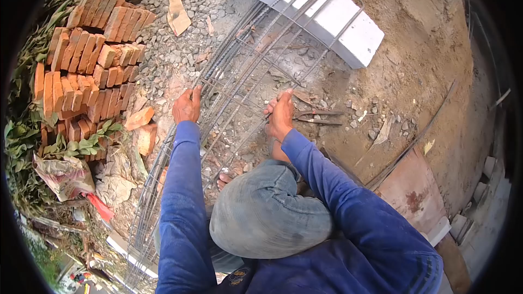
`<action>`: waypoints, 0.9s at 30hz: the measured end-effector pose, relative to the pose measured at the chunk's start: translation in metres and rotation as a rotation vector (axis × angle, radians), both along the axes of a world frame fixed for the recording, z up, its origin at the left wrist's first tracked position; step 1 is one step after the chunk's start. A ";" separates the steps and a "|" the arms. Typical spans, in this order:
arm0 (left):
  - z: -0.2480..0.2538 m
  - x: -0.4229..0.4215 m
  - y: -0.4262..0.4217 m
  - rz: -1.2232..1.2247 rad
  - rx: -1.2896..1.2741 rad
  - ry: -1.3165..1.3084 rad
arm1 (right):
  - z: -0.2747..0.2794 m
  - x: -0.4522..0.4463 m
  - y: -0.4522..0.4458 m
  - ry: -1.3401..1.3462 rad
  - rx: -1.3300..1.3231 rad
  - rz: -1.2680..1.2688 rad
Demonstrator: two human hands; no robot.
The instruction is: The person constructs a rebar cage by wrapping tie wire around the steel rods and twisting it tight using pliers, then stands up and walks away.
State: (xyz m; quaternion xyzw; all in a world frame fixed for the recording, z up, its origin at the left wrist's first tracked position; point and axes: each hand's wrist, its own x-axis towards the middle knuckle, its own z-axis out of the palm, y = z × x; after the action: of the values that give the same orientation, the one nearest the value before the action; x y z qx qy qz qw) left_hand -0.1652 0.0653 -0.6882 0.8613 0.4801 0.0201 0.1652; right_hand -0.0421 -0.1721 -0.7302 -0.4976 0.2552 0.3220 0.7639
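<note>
A long rebar cage [239, 98] of thin steel rods runs diagonally from the upper middle to the lower left, its upper end resting over a white block [348, 35]. My left hand [187, 106] is closed at the cage's left side, its fingers around a rod. On the right side, my right hand [280, 113] is closed, with its fingertips pinched at the cage; what they grip is too small to make out. Pincers [321, 117] with dark handles lie on the ground just right of my right hand.
Stacked red bricks [81, 60] stand at the left among leaves, with loose bricks [140, 118] nearby. A torn sack [65, 177] lies below them. Gravel [169, 60] covers the upper left, sand [425, 38] the right. A board [414, 185] lies at the lower right.
</note>
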 end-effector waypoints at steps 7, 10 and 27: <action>-0.003 0.025 0.012 -0.159 -0.287 -0.342 | 0.005 0.000 0.007 -0.002 -0.081 -0.013; -0.022 0.021 0.023 -0.141 -0.358 -0.439 | 0.031 -0.006 0.008 -0.028 -0.040 -0.020; -0.031 0.021 0.041 0.000 -0.574 -0.437 | 0.005 -0.002 0.004 -0.174 -0.164 0.139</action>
State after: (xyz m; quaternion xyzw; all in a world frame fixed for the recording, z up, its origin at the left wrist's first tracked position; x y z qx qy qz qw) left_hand -0.1440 0.1065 -0.7196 0.7553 0.4194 0.0682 0.4990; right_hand -0.0441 -0.1685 -0.7256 -0.6009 0.1784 0.3081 0.7156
